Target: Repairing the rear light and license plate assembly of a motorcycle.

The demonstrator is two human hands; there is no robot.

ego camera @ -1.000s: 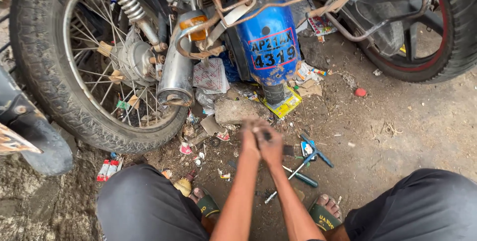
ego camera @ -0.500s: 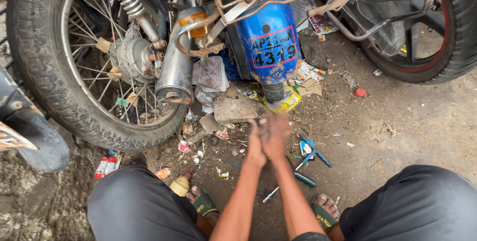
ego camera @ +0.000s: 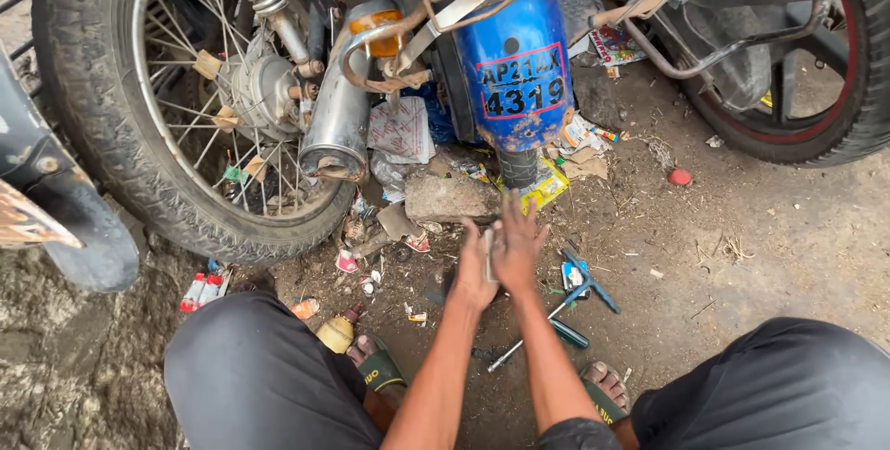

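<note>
Right below the blue mudguard (ego camera: pixel 515 70) you've got both palms pressed together around a small flat grey piece (ego camera: pixel 488 253), just in front of the stone block (ego camera: pixel 451 198). Your left hand (ego camera: pixel 473 269) and right hand (ego camera: pixel 519 244) both have a flat, closed grip on it. Blue-handled tools (ego camera: pixel 582 278) lie just right of the hands, the spoked wheel (ego camera: pixel 199 102) sits off to the left.

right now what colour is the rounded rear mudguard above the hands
Blue, seen in the head view: the rounded metal rear mudguard is glossy blue, carrying a white plate with a red border.
</note>
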